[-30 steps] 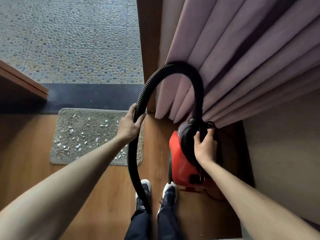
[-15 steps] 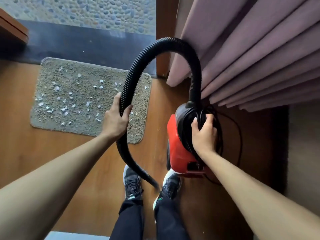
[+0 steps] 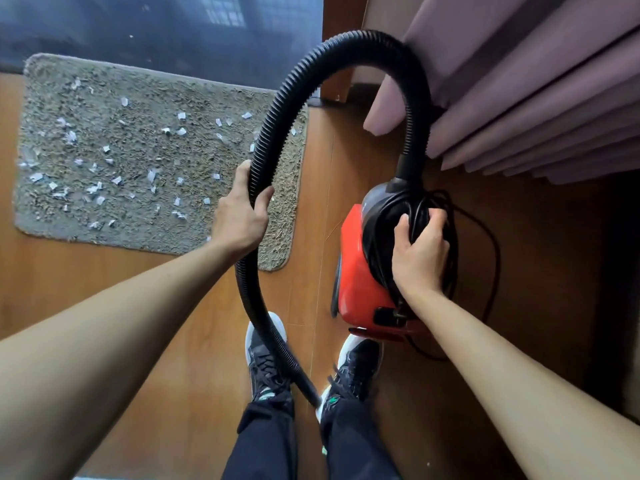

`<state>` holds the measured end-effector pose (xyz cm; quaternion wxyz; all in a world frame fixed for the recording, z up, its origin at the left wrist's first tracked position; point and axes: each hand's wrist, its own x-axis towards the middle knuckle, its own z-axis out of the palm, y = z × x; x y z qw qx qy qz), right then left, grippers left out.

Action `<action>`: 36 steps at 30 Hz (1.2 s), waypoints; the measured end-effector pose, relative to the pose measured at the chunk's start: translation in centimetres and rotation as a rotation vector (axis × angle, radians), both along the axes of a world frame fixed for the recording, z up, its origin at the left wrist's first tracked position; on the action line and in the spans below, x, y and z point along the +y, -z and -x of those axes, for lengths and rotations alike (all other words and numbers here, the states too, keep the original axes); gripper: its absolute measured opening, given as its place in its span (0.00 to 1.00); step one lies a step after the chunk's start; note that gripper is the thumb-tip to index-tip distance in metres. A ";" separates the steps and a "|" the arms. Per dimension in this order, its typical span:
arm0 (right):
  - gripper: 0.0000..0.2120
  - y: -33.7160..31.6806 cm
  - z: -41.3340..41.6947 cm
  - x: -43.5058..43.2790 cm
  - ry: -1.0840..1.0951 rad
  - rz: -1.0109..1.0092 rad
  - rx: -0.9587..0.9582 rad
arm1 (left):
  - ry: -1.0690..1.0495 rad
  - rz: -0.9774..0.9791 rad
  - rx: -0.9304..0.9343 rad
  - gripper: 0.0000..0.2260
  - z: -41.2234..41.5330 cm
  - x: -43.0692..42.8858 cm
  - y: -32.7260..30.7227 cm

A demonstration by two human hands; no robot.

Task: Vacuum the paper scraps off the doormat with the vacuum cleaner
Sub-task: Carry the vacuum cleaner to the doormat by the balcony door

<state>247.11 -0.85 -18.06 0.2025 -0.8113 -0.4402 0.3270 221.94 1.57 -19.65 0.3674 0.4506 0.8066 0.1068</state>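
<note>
A grey-brown shaggy doormat [image 3: 138,143] lies on the wooden floor at the left, strewn with several small white paper scraps [image 3: 97,188]. A red and black vacuum cleaner [image 3: 363,265] stands on the floor to the right of the mat. Its black ribbed hose [image 3: 332,53] arches up and over, then runs down between my shoes. My left hand [image 3: 242,216] grips the hose near the mat's right edge. My right hand [image 3: 420,251] grips the black top of the vacuum, where a cord is wound.
Pink-purple curtains [image 3: 519,81] hang at the upper right, touching the hose. A dark threshold [image 3: 166,32] runs behind the mat beside a wooden door frame [image 3: 341,64]. A loose black cord [image 3: 491,254] trails right of the vacuum. My shoes [image 3: 266,355] stand below.
The view has tilted down and closer, so mat and vacuum appear larger. Both hands keep their grips, the left on the hose, the right on the vacuum's top.
</note>
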 end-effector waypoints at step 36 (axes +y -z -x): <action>0.15 4.8 2.1 2.1 -0.006 -0.078 -0.050 | -0.305 0.083 -0.057 0.19 -1.5 3.5 7.0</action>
